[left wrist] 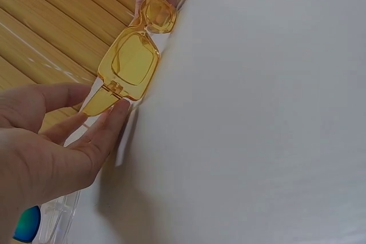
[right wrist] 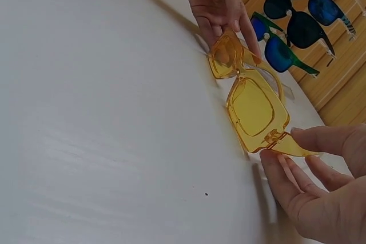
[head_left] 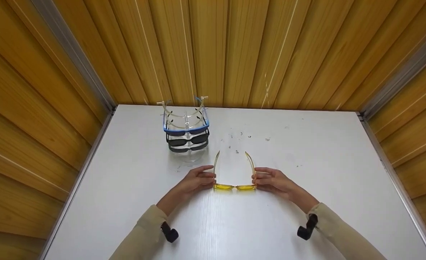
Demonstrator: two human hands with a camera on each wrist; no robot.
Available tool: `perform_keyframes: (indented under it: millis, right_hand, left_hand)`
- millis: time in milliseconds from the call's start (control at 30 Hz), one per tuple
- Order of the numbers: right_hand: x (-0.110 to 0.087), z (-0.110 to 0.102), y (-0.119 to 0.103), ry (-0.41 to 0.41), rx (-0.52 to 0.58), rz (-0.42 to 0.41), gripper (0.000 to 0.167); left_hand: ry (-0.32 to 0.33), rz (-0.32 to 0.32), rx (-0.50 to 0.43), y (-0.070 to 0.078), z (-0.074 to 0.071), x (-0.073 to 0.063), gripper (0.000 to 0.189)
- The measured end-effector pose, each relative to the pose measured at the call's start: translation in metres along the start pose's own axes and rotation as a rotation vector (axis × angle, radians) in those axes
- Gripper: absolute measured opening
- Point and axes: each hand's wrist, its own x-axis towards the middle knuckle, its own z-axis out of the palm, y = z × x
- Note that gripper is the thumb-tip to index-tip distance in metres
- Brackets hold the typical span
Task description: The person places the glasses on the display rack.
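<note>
A pair of sunglasses (head_left: pixel 246 187) with a clear yellow frame and yellow lenses stands low over the white table, temples unfolded and pointing away from me. My left hand (head_left: pixel 197 178) pinches the left temple near its hinge. On the other side, my right hand (head_left: pixel 273 180) holds the right temple between thumb and fingers. Both wrist views show the square yellow front, with a lens (left wrist: pixel 135 60) facing the left camera and another lens (right wrist: pixel 255 107) facing the right one. Whether the frame's lower edge touches the table, I cannot tell.
Left of centre towards the back, a clear display stand (head_left: pixel 187 121) carries several stacked glasses, among them a blue-framed pair (head_left: pixel 185 130) and a black pair (head_left: pixel 188 141). Small specks mark the white table (head_left: pixel 306 144). Wood-patterned walls (head_left: pixel 213 54) close off the back and sides.
</note>
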Motion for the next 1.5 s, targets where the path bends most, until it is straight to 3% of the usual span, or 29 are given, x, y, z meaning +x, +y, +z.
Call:
perform_keyframes:
  millis: [667,1100,1500]
  right_hand:
    - [-0.01,-0.011,-0.011,0.001,0.029,-0.018,0.073]
    - [-0.033,-0.018,-0.053,0.008,0.113,-0.048,0.068]
    - [-0.043,-0.001,-0.113,-0.015,0.054,-0.145,0.057]
  left_hand:
    - [0.023,-0.015,0.118,0.015,0.017,0.012,0.064]
    - [0.002,0.005,0.053,0.07,0.043,0.004,0.067]
    - [0.015,0.126,0.044,0.126,0.044,-0.011,0.06]
